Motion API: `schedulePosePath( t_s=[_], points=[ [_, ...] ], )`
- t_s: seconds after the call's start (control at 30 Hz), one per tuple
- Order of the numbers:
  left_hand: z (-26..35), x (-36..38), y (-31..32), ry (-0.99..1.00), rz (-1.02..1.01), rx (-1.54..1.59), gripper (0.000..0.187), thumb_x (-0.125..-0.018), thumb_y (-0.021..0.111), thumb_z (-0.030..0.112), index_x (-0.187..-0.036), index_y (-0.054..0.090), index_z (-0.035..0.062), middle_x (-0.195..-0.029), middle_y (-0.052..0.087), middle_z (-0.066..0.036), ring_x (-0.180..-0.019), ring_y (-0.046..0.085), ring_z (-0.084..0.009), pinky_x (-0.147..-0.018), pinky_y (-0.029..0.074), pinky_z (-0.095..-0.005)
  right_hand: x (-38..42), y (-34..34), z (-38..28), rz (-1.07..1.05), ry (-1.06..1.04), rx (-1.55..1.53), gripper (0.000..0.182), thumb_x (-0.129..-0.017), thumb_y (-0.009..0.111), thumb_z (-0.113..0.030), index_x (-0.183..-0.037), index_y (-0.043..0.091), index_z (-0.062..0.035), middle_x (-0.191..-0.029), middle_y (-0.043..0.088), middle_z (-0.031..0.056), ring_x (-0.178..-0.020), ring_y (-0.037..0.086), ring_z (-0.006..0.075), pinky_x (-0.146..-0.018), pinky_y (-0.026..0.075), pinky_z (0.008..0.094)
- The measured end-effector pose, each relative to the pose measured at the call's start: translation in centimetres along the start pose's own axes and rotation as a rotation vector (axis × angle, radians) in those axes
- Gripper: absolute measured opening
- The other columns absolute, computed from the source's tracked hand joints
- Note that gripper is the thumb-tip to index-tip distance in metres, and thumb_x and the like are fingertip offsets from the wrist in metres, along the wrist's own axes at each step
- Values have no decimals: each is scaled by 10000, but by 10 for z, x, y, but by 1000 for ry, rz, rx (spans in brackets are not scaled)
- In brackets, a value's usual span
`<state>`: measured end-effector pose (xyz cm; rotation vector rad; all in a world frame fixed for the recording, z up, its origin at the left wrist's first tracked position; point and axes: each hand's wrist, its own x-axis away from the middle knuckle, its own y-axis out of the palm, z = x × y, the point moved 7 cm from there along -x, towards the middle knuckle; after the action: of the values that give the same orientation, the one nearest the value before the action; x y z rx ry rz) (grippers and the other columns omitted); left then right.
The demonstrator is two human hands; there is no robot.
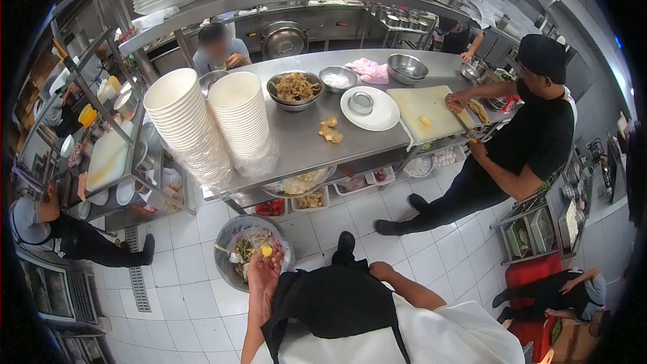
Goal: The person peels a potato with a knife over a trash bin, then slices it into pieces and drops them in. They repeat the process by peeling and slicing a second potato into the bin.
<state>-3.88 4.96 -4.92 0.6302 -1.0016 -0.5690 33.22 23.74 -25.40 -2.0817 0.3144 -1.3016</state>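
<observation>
At the lower middle, my left hand [263, 275] is over the near side of a scrap bin [221, 256], with a small round yellow piece [267, 251] at its fingertips. Mixed food scraps [246, 251] fill the bin, which has a plastic liner and stands on the floor. My right hand [382, 271] is curled beside my black apron [317, 296]; whatever its fingers hold, if anything, is hidden.
Ahead is a steel counter [296, 152] with stacked paper tubs [239, 118], ginger [330, 131], a bowl of brown food [294, 86] and a white plate [384, 109]. On the right, a co-worker [532, 128] cuts at a board [421, 104].
</observation>
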Motion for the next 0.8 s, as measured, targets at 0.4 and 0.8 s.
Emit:
schedulePosePath(
  t_s=[0.4, 0.8],
  points=[
    [-9, 7, -3, -8, 43, 17, 250, -929, 643, 301, -1046, 627, 81, -917, 677, -41, -756, 614, -148, -652, 520, -254, -2, 9, 8, 17, -27, 46, 335, -826, 512, -263, -977, 730, -59, -1054, 700, 216, -1010, 668, 391, -888, 524, 502],
    [-9, 8, -8, 1, 47, -5, 248, -932, 638, 308, -1061, 631, 96, -923, 676, -24, -745, 614, -120, -651, 528, -235, 2, 6, 4, 22, -44, 27, 337, -837, 530, -282, -989, 729, -56, -1058, 698, 217, -1015, 660, 396, -892, 512, 500]
  ],
)
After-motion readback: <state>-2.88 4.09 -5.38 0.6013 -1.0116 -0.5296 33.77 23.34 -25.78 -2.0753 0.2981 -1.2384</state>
